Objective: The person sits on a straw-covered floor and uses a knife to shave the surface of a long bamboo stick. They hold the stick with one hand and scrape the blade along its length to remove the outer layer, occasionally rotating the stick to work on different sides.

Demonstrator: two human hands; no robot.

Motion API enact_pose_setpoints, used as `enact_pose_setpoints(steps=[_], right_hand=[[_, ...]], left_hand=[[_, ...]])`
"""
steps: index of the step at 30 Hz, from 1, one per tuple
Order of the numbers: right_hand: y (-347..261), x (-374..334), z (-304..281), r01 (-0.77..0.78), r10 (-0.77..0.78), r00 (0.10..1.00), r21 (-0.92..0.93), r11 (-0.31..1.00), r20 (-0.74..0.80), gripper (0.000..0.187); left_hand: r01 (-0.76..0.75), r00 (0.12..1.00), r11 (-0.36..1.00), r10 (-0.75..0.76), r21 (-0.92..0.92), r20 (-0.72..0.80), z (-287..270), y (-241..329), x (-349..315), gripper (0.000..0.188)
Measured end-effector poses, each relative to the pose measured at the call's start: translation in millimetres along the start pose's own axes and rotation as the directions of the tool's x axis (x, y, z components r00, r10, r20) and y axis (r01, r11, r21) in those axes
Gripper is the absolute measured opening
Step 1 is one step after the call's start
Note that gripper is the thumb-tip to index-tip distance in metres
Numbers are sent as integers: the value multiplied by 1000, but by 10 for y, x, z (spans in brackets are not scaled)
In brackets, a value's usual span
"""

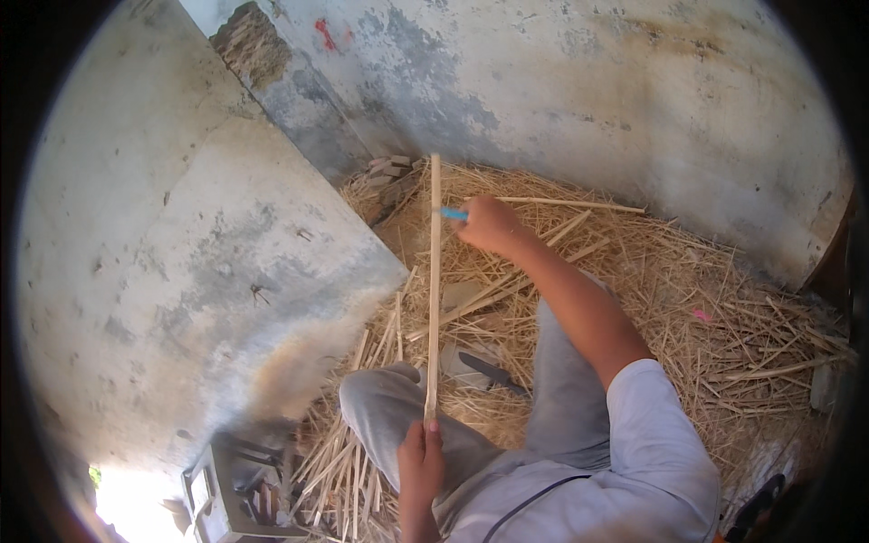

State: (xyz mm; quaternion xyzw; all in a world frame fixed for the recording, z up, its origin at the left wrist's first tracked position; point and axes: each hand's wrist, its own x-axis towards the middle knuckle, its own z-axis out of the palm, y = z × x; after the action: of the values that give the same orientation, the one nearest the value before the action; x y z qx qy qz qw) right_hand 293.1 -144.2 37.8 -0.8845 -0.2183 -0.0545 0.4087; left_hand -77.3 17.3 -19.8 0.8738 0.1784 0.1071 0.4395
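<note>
Pale strip, near end held in left fingers, reaches past right fingers gripping a blue object.

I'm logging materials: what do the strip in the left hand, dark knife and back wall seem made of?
The strip looks like raw bamboo or wood, pale and straight; the knife blade probably dull metal, thin and dark grey; the wall likely weathered painted plaster, patchy grey.
</note>
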Motion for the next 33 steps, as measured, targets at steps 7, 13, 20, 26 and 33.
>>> enact_pose_setpoints(steps=[7, 13, 20, 26, 33], right_hand=[[-135, -75, 74, 141, -157, 987, -319, 937, -25, 28], [27, 200, 16, -14, -38, 985, -295, 955, -170, 21], [79, 307, -92, -88, 27, 980, -305, 948, -198, 16], [639, 547, -494, -523, 540, 735, 163, 836, -411, 25], [182, 128, -309, -254, 242, 965, -139, 957, -102, 26]], left_hand=[[-88, 995, 996, 89, 20, -51, 85, 150, 42, 32], [-104, 995, 993, 103, 50, 14, 96, 70, -106, 30], [-14, 1000, 1000, 13, 26, 27, 133, 103, -126, 31], [-219, 975, 931, 195, 291, 109, -38, -540, -477, 30], [373, 922, 742, -230, -557, 312, -76, -406, -382, 34]])
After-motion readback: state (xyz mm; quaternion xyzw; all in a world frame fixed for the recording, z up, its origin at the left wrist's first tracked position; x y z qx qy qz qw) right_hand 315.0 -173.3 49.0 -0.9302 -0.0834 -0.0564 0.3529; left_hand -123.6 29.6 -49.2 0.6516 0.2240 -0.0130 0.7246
